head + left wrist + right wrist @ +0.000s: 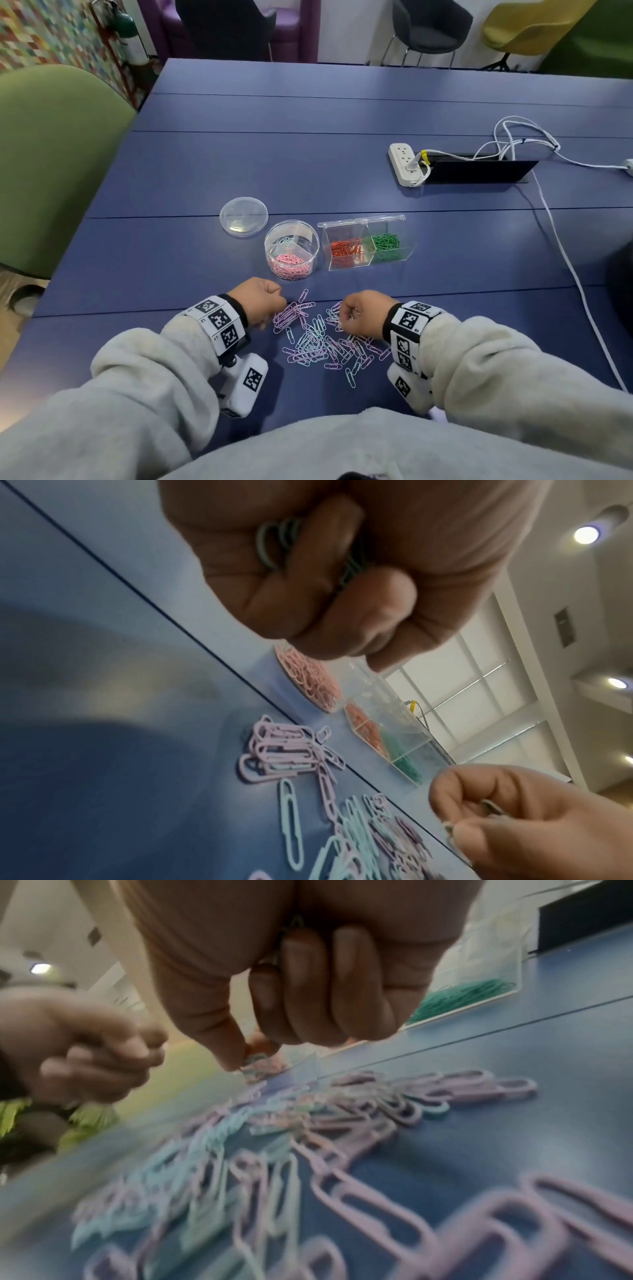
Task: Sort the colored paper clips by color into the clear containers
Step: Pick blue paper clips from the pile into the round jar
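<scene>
A loose pile of lilac and light-blue paper clips [322, 337] lies on the blue table [308, 154] between my hands. My left hand [265, 301] is a fist at the pile's left edge, gripping several clips [274, 542] in its curled fingers [373, 599]. My right hand [356, 313] hovers over the pile's right side, fingers curled, thumb and forefinger pinching clips [251, 1060] at the tabletop. Behind stand a round clear tub [292, 250] with pink and light-blue clips, and a rectangular clear box [368, 245] with orange clips [346, 247] and green clips [386, 242].
The tub's round lid [244, 216] lies behind and left of it. A white power strip [406, 163] and cables [555, 233] sit at the right beside a black cable hatch [479, 171]. A green chair [51, 164] stands at the left table edge.
</scene>
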A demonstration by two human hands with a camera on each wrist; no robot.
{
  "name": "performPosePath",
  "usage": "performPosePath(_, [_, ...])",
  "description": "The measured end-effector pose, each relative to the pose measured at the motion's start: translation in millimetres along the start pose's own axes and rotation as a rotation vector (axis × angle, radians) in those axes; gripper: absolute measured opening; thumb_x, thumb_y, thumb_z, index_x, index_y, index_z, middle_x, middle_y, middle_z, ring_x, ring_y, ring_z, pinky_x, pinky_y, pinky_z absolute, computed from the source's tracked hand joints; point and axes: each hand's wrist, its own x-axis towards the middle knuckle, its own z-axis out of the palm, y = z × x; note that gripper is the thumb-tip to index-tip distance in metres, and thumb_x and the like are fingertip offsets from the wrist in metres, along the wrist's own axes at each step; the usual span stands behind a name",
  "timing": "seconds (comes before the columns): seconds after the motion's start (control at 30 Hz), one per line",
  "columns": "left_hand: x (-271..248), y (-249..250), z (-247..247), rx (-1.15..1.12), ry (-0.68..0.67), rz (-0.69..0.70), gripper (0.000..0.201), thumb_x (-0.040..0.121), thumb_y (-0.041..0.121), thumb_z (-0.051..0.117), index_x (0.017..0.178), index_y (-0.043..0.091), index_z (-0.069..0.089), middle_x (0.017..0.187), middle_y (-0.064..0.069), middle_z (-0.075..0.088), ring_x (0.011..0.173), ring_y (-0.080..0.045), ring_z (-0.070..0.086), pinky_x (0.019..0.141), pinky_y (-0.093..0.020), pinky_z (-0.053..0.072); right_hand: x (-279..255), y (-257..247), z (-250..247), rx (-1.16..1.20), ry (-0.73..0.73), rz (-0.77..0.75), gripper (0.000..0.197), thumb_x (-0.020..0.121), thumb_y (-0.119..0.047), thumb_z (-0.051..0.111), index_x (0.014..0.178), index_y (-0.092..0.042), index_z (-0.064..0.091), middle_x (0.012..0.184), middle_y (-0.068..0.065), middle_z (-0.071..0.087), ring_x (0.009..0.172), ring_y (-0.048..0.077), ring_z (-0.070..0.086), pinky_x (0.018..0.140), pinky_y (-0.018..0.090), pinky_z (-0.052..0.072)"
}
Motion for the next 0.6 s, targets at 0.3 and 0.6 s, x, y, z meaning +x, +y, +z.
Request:
performPosePath(0.3, [-4.0,19.8,-32.5,0.032,0.142,0.112,0.021,0.077,0.007,0.049,0.066,0.019,0.035,0.050,0.002,0.037,0.046,-0.017,0.030,0.044,-0.021,0.026,11.5,-27.5,-58.7,0.292,0.167,-0.014,0.012,0.087,-0.018,0.063,0.075,-0.016,0.060,0.058,-0.011,0.049,0.037,-0.004,0.044,0.039,0.006,0.034])
performPosePath(0.6, [29.5,71.3,-55.8,0.167,0.218,0.038,0.018,0.089,0.016,0.051,0.071,0.020,0.049,0.060,0.002,0.047,0.052,-0.011,0.041,0.047,-0.020,0.032,49.3,-77.6,-96.8,0.421,0.118,0.115,0.016,0.085,-0.015,0.062,0.072,-0.010,0.055,0.053,0.004,0.041,0.038,0.015,0.034,0.042,0.020,0.032])
